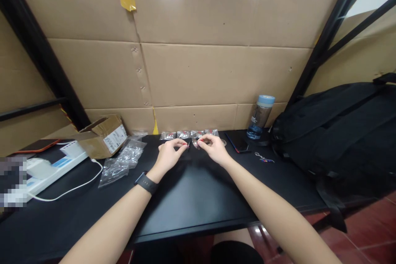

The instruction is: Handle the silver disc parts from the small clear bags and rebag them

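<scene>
My left hand, with a dark watch on its wrist, pinches a small thin dark piece between thumb and fingers. Just beside it, my right hand is closed in a pinch on a small round shiny piece. The two pieces face each other, a narrow gap apart, above the black table; both are too small to tell their exact kind. Behind the hands, several small clear plastic packets lie in a row against the cardboard, partly hidden by my right hand.
On the left are an open cardboard box, clear plastic bags and a white power strip with a cable. To the right lie a phone, a keyring, a water bottle and a black backpack. Cardboard walls the back.
</scene>
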Demonstrator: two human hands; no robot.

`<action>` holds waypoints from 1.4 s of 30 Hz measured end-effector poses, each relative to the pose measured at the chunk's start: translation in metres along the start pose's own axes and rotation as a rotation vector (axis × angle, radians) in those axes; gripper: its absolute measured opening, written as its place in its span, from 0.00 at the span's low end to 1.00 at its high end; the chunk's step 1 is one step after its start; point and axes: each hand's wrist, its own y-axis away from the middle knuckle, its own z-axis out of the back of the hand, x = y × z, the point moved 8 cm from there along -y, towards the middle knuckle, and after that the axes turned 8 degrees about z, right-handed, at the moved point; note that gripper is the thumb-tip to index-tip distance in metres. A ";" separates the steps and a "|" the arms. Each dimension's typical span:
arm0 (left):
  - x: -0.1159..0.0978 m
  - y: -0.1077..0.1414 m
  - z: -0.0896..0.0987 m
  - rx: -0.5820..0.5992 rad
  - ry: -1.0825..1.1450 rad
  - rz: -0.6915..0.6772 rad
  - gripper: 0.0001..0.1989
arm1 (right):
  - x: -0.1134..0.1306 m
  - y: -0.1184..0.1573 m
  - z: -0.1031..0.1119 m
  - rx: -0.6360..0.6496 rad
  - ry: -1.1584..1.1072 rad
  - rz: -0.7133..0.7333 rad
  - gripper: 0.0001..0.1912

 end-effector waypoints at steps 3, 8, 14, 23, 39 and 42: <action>-0.005 0.003 -0.005 0.009 0.086 -0.042 0.09 | -0.003 0.007 -0.016 0.026 -0.164 -0.090 0.14; -0.014 0.008 -0.006 0.008 -0.013 -0.099 0.08 | -0.011 0.018 -0.028 0.015 -0.428 -0.287 0.18; -0.024 0.009 -0.005 0.053 -0.146 -0.149 0.12 | -0.019 0.023 -0.032 0.050 -0.636 -0.459 0.22; 0.070 -0.020 0.067 0.175 -0.770 0.166 0.18 | -0.020 0.020 -0.020 -0.010 -0.694 -0.474 0.25; 0.075 -0.003 0.041 0.230 -0.874 0.205 0.36 | -0.024 0.021 -0.017 0.040 -0.541 -0.466 0.25; 0.071 -0.009 0.050 0.134 -0.865 0.219 0.28 | -0.023 0.021 -0.018 0.049 -0.529 -0.468 0.25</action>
